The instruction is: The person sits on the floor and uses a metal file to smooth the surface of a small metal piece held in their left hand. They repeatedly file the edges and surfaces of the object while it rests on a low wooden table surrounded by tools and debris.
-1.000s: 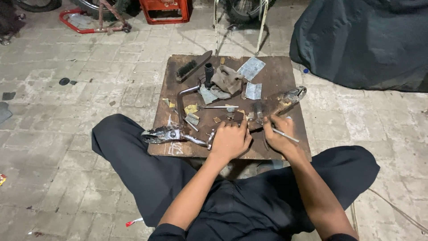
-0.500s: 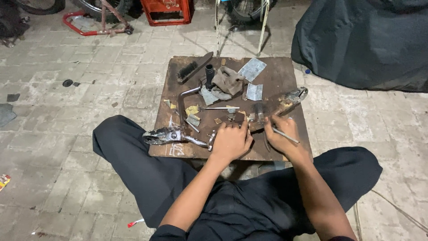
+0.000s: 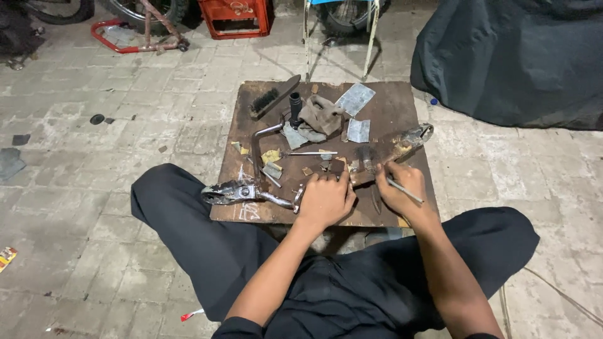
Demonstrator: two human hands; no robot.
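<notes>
Left hand (image 3: 325, 199) curled knuckles-up near the front edge of the rusty brown square metal bench (image 3: 389, 100), fingers folded down, pressing on a rusted, dirt-caked metal lever (image 3: 391, 154) that slants from the middle of the front edge up towards the right edge. Right hand (image 3: 396, 188) just beside it on the right, closed around a thin grey metal rod (image 3: 402, 190) held like a pencil, fingertips touching the lever. Wrists bent down, forearms coming up from the lap.

Along the front-left edge, a bent chrome crank arm with a grimy, knobbly end (image 3: 232, 190). Nearer the back edge, a dark wooden wire brush (image 3: 271, 95), a crumpled brown cloth (image 3: 320, 113) and flat grey sheet-metal scraps (image 3: 355, 98). Small yellowish chips scattered mid-bench.
</notes>
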